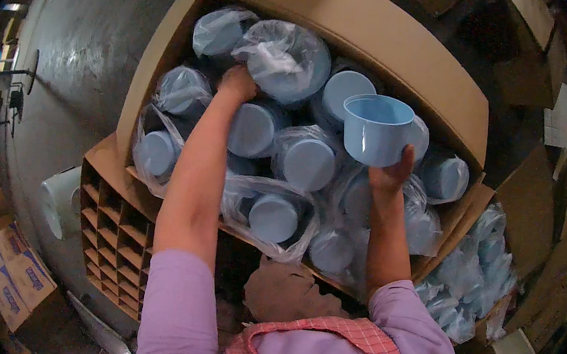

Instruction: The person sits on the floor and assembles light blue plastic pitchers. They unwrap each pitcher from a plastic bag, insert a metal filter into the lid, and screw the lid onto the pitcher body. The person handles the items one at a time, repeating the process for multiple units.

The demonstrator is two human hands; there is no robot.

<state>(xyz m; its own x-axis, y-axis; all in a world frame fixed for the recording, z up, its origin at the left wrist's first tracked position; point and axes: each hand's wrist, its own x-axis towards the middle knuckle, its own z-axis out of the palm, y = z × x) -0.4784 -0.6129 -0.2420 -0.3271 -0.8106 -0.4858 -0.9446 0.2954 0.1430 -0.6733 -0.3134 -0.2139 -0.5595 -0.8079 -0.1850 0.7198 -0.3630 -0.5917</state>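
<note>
My right hand (392,173) is closed on the base and side of a light blue plastic tub (378,132), its rim facing up, above the right part of a large cardboard box (349,11). My left hand (239,84) reaches into the box's far left part, against a stack of tubs in a clear plastic bag (287,67). Its fingers are hidden behind that bag, so its grip does not show. Around both hands lie several more bagged stacks of blue tubs, such as one bagged stack (308,164) in the middle, mostly with their round bases up.
A cardboard divider grid (111,242) sits at the box's near left, with a pale bucket (60,202) beyond it. More bagged blue tubs (469,279) are heaped at the right. Printed cartons (14,273) stand at the lower left; flattened cardboard (522,209) lies at the right.
</note>
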